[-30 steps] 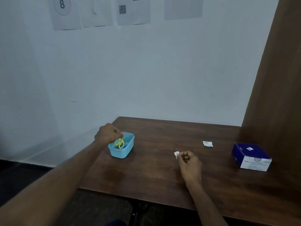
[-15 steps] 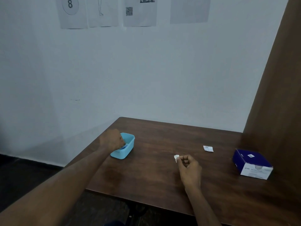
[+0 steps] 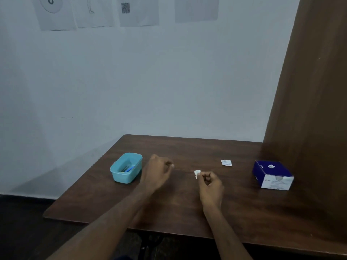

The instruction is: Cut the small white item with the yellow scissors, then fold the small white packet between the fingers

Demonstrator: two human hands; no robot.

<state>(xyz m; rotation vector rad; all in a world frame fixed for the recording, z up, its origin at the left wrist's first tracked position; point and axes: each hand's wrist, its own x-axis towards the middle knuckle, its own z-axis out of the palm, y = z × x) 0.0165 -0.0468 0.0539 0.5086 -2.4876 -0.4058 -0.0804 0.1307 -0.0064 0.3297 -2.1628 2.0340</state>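
So the biggest thing here is the dark wooden desk (image 3: 187,212), pushed up against a pale wall with some printed sheets (image 3: 139,12) taped up top, and a tall brown panel (image 3: 315,91) running down the right side. On the desk's right end sits a blue and white box (image 3: 272,175), well apart from everything else. Over on the left end there's a light blue tub (image 3: 120,177) with a couple of small things inside it, blue and yellowish, too blurry to say what they are.

The left hand (image 3: 157,173) hovers just right of the tub, not touching it, fingers loosely curled with nothing in its grip as far as I can see. The right hand (image 3: 210,186) is near the middle of the desk, thumb and forefinger pinching a tiny white scrap (image 3: 196,173) that pokes out to the left of the fingertips, with the other fingers curled in. The two hands are near each other but apart.

Smallest bit: a little white packet (image 3: 226,162) lying flat on the desk between the right hand and the box.
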